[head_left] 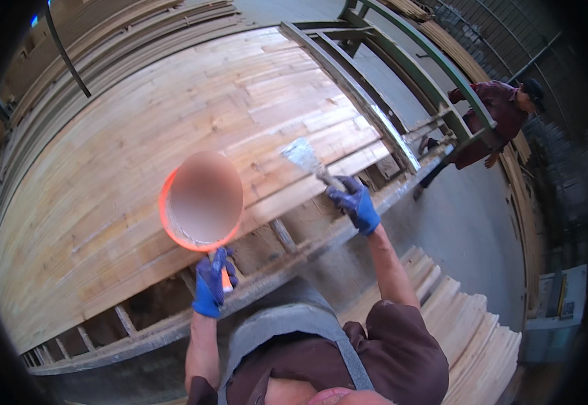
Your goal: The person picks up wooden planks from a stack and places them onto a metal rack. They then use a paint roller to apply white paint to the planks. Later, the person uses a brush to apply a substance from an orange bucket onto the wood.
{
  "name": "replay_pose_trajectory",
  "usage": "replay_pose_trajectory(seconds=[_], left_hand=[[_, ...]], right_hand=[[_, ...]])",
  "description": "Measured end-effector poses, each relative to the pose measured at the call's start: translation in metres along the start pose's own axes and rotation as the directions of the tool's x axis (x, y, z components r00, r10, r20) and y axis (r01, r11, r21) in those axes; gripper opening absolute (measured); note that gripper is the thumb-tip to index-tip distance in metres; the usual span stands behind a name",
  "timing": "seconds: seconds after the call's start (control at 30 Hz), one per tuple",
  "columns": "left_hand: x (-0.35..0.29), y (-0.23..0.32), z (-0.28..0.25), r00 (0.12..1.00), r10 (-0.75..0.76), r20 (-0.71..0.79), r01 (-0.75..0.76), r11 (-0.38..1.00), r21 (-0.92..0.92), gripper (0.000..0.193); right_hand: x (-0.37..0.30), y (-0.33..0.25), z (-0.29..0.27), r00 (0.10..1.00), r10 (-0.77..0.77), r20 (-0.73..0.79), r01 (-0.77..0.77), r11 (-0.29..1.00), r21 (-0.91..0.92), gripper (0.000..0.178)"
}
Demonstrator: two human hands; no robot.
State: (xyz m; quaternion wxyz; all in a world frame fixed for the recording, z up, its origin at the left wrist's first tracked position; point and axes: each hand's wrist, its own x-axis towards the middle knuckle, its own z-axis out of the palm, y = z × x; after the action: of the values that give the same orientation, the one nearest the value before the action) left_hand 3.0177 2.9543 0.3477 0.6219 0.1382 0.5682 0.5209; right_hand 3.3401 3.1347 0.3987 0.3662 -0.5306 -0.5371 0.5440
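Note:
My left hand (210, 283), in a blue glove, is closed round the handle of an orange dipper (164, 214). The dipper hangs over the near edge of a large pale wood panel (172, 128) made of many joined strips. A blurred patch covers most of the dipper's inside, so its contents cannot be told; whitish residue shows along the lower rim. My right hand (356, 206), also blue-gloved, grips a putty knife (300, 155). The wide, whitish-smeared blade points up and left over the panel's right part. Whether the blade touches the wood cannot be told.
The panel lies on a slatted metal bench (287, 260). Beyond its right end stands a green metal frame (436, 74). A person in dark red (488, 115) walks at the right. Wood strips (466, 324) are stacked at lower right, and long boards (132, 34) lie along the far side.

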Motion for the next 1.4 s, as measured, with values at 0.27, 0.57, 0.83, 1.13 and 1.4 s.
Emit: replay_pose_trajectory(seconds=[0.27,0.57,0.83,1.13,1.4], left_hand=[[0.0,-0.004,0.006,1.0,0.001,-0.021,0.001,0.996,0.086,0.043],[-0.006,-0.016,0.041,0.967,0.037,-0.253,-0.01,0.994,0.107,0.052],[0.002,-0.023,0.078,0.915,0.037,-0.403,-0.017,0.998,0.052,0.051],[0.005,-0.025,0.087,0.909,0.033,-0.416,-0.027,0.999,0.02,0.053],[0.006,-0.024,0.086,0.909,0.018,-0.415,-0.027,1.0,-0.015,0.052]], right_hand=[[0.05,0.071,-0.109,0.902,-0.185,-0.39,0.1,0.968,-0.229,0.031],[0.156,0.105,-0.197,0.74,-0.6,-0.303,0.303,0.7,-0.647,0.031],[0.192,0.116,-0.235,0.779,-0.61,-0.145,0.288,0.553,-0.782,0.029],[0.2,0.099,-0.252,0.864,-0.47,-0.18,0.069,0.465,-0.882,0.034],[0.195,0.1,-0.246,0.83,-0.523,-0.194,0.133,0.523,-0.842,0.036]])
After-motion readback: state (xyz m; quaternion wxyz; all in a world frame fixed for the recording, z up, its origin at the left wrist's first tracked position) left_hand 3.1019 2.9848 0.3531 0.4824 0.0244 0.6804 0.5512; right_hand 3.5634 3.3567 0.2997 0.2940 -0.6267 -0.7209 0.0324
